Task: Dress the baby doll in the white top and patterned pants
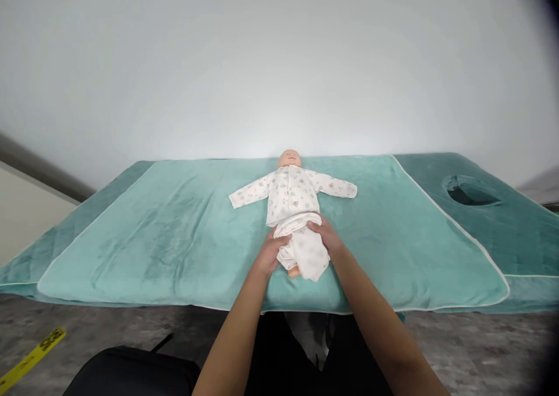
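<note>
**Both hands on the doll's trousers**

A doll (292, 193) in a printed white top lies on its back on a teal blanket (174, 239) spread over a padded bed (515, 233), arms out, head toward the wall. The left hand (271, 251) and right hand (325, 236) each grip the white trousers (305, 247) at the doll's waist, one on either side. A bare foot shows below the cloth.
</note>
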`<state>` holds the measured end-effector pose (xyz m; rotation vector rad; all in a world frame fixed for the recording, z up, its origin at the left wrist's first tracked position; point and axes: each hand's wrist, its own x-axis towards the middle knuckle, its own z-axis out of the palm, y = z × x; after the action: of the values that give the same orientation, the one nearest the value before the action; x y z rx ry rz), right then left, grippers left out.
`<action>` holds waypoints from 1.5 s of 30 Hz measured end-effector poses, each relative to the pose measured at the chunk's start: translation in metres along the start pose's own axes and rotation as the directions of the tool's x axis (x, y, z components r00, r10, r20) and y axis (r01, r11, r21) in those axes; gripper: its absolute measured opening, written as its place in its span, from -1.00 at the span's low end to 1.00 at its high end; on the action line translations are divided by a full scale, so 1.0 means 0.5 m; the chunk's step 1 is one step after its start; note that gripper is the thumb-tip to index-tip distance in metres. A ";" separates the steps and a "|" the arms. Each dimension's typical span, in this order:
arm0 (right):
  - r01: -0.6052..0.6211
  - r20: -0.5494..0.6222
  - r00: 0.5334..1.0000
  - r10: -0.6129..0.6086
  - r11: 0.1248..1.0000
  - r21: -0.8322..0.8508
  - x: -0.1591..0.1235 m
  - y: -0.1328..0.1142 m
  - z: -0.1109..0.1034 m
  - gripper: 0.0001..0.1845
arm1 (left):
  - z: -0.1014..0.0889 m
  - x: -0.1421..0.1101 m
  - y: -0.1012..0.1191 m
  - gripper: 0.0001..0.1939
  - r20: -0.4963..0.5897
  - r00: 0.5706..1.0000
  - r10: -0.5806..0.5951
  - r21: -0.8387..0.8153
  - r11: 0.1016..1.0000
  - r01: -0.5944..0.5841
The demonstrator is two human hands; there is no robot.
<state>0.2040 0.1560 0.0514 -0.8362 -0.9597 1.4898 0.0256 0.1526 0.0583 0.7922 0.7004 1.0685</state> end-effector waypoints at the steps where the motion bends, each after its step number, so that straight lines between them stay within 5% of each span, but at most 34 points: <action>1: 0.010 0.028 1.000 -0.009 0.999 -0.041 0.001 0.000 -0.001 -0.41 | -0.003 0.002 -0.004 -0.37 -0.032 0.999 0.028 -0.050 0.998 -0.030; 8: 0.052 0.343 0.934 0.101 0.911 -0.409 -0.003 -0.034 0.006 -0.05 | -0.030 0.015 -0.017 -0.40 -0.094 0.996 0.001 -0.137 0.990 -0.014; 11: -0.045 0.303 0.936 0.179 0.914 -0.402 -0.009 -0.037 0.015 -0.30 | -0.027 0.013 -0.018 -0.40 -0.125 0.992 0.021 -0.117 0.993 -0.035; 14: -0.112 0.176 0.973 0.147 0.974 -0.195 -0.009 -0.026 0.018 -0.49 | -0.019 0.008 -0.016 -0.38 -0.125 0.991 0.037 -0.059 0.997 -0.045; 21: -0.105 -0.036 0.994 0.106 0.994 0.034 -0.001 -0.006 0.013 -0.55 | -0.011 0.001 0.003 -0.25 0.061 0.994 -0.089 0.121 0.989 0.081; 30: -0.101 0.192 0.978 0.079 0.989 0.108 -0.002 -0.006 -0.005 -0.41 | -0.004 0.005 -0.019 -0.40 -0.181 0.983 0.035 0.038 0.999 -0.029; 38: -0.041 0.400 0.912 0.093 0.990 -0.136 0.001 -0.036 -0.006 -0.08 | 0.002 0.005 -0.018 -0.55 -0.302 0.948 0.096 0.005 0.995 -0.100; 42: 0.022 0.346 0.934 0.092 0.950 -0.311 -0.006 -0.053 0.022 -0.11 | 0.006 0.001 -0.009 -0.57 -0.312 0.944 0.106 -0.016 0.993 -0.116; 45: -0.015 0.287 0.952 0.102 0.957 -0.291 -0.010 -0.047 0.028 -0.22 | 0.008 -0.001 -0.008 -0.62 -0.281 0.956 0.089 -0.030 0.994 -0.101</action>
<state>0.2015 0.1505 0.0785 -0.8630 -1.4137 1.5809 0.0304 0.1503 0.0571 0.6475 0.8809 1.2948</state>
